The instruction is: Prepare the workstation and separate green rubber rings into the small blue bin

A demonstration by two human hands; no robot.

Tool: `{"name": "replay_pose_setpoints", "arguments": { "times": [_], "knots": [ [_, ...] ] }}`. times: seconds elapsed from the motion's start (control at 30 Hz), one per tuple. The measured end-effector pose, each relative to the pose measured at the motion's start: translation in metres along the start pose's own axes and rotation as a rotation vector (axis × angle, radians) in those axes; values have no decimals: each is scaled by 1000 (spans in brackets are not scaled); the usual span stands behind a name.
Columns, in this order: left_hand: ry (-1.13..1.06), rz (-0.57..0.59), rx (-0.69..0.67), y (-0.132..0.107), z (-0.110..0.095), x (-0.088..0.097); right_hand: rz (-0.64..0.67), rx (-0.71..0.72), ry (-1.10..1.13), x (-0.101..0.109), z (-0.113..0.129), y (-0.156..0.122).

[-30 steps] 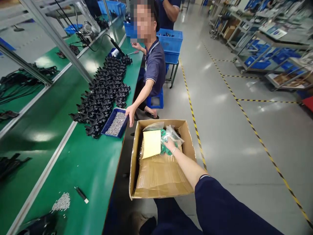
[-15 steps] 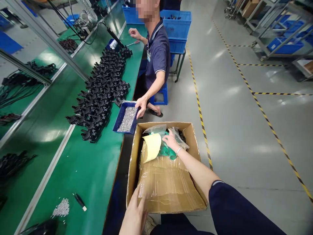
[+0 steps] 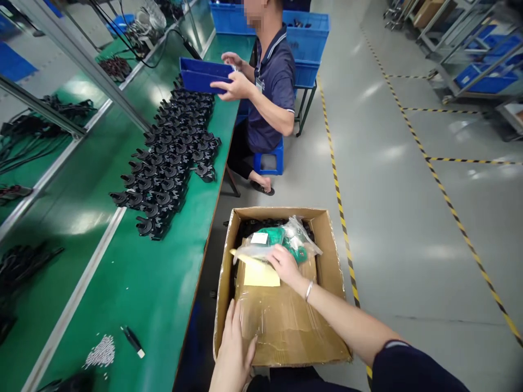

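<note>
Against the near left side of an open cardboard box [image 3: 335, 272] rests my left hand [image 3: 235, 343], its fingers stretched out over the wall and the edge of a brown cardboard sheet [image 3: 294, 321]. My right hand [image 3: 285, 265] is closed on the near edge of a clear plastic bag [image 3: 254, 251]. Green rolls or coils [image 3: 300, 253] and a white label show through the bag. A sheet of yellow paper [image 3: 261, 275] lies bent under the bag's edge, on the cardboard. Dark parts [image 3: 257, 224] fill the far end of the box, partly hidden.
Left of the box runs a green workbench [image 3: 151, 288] with rows of black parts [image 3: 163, 158], small silvery pieces [image 3: 102, 351] and a black-handled tool [image 3: 133, 341]. A seated co-worker [image 3: 269, 92] holds a blue bin [image 3: 204, 75] beyond. Shelving carts stand far right.
My right hand has drawn back toward me with the bag's edge, and the yellow paper has shifted nearer. The co-worker has lifted the blue bin off the bench corner and tilted it.
</note>
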State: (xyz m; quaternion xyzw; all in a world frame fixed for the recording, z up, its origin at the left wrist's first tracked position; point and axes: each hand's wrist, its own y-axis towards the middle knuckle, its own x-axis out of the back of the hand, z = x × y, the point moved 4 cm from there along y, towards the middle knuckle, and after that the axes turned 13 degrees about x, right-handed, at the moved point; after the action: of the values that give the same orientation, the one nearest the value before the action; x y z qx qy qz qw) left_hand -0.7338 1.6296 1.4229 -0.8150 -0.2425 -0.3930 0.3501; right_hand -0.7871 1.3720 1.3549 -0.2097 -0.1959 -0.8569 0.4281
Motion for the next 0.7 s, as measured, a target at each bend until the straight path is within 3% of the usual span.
{"name": "replay_pose_setpoints", "arguments": {
  "times": [0.07, 0.2, 0.33, 0.43, 0.53, 0.63, 0.7],
  "knots": [
    [-6, -64, -25, 9, -14, 12, -37, -5, 18, 8, 26, -24],
    [53, -172, -235, 29, -51, 33, -62, 23, 110, 25, 73, -54],
    [128, -32, -444, 43, -75, 32, 63, 151, 180, 31, 122, -70],
    [65, 40, -496, 42, -78, 24, 193, 211, 275, 36, 135, -73],
    [21, 6, -471, 30, -74, 21, 161, 61, 337, 47, 95, -53],
    [-30, -36, -509, 10, -76, 25, -138, -233, 30, 70, 6, -16],
    [-105, -58, -514, -2, -78, 36, -153, -501, -232, 77, -56, 6]
  ]
}}
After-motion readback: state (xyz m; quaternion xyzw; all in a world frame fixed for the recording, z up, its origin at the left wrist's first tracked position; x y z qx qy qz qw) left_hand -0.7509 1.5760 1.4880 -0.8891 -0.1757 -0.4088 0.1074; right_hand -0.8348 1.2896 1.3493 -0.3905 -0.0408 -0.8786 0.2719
